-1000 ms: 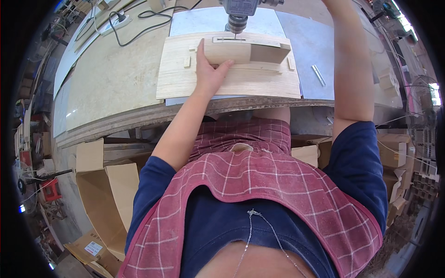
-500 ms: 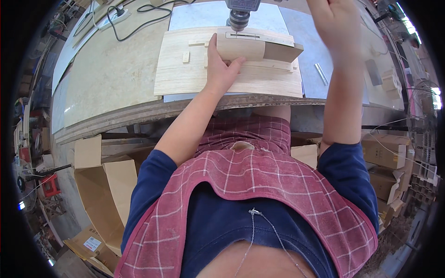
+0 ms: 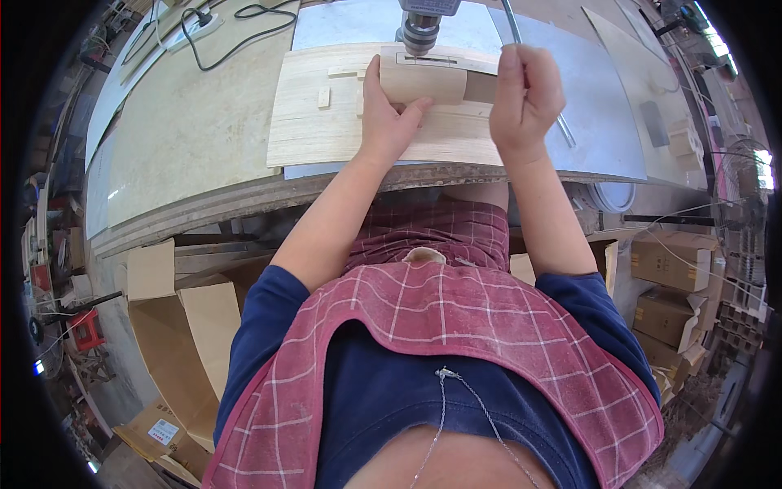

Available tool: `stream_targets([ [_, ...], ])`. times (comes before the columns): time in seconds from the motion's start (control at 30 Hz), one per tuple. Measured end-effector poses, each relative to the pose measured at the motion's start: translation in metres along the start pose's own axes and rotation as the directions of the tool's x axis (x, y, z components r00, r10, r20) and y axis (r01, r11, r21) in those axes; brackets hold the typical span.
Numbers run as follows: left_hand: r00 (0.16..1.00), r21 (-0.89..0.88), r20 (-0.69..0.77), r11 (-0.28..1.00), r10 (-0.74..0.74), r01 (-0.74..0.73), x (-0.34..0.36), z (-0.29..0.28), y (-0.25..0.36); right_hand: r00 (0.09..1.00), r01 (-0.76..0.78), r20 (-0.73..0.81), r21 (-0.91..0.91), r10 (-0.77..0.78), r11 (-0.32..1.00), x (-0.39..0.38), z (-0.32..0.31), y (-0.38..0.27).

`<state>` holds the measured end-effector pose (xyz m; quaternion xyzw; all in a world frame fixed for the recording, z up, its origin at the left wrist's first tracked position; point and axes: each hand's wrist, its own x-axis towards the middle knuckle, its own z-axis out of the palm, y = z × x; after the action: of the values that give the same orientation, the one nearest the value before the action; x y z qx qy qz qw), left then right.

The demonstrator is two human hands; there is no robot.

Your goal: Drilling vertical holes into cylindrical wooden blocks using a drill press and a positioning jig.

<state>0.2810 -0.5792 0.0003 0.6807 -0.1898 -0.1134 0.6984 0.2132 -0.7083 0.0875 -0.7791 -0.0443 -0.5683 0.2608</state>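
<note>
My left hand (image 3: 389,122) grips the near left part of a pale wooden block (image 3: 428,85), thumb in front and fingers along its left end. The block has a narrow dark slot in its top, inside a drawn rectangle. Right above that slot is the chuck (image 3: 420,39) of a drill press; whether the bit touches the wood I cannot tell. Beneath the block lies a light wooden board (image 3: 318,138) with thin strips fixed to it. My right hand (image 3: 528,102) is closed round the lower end of a metal lever (image 3: 512,23), covering the block's right end.
A small wood piece (image 3: 324,98) sits on the board's left. A metal rod (image 3: 565,130) lies right of my right hand. A power strip (image 3: 194,33) with a black cable is at the far left. Cardboard boxes (image 3: 175,342) stand below the bench edge (image 3: 204,208).
My right hand has come down and left from the upper right, and the lever in it now shows. My left hand and the block stay nearly where they were.
</note>
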Motion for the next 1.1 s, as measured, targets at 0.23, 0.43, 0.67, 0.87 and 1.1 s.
stream_targets([
  [0.23,1.000,-0.040,0.025,0.999,0.006,-0.005,0.000,0.000,0.003,0.990,0.108,-0.091,0.003,-0.107,0.994,-0.028,0.021,0.026],
  [0.43,0.999,-0.031,0.015,0.999,0.029,-0.028,0.003,0.000,-0.003,0.999,0.037,-0.021,0.011,-0.037,0.999,-0.028,0.015,0.023],
  [0.67,1.000,0.006,-0.003,1.000,0.009,-0.009,-0.001,-0.005,0.000,0.971,-0.085,0.198,-0.248,0.136,0.965,0.048,-0.023,-0.009],
  [0.87,1.000,-0.035,0.023,0.999,0.019,-0.019,0.002,-0.001,0.002,0.989,0.106,0.135,-0.324,-0.065,0.940,0.154,-0.002,0.013],
  [1.1,0.998,0.026,0.044,0.999,-0.038,0.037,0.001,-0.009,0.006,0.959,-0.038,0.263,-0.256,0.107,0.966,0.168,0.017,0.039],
])
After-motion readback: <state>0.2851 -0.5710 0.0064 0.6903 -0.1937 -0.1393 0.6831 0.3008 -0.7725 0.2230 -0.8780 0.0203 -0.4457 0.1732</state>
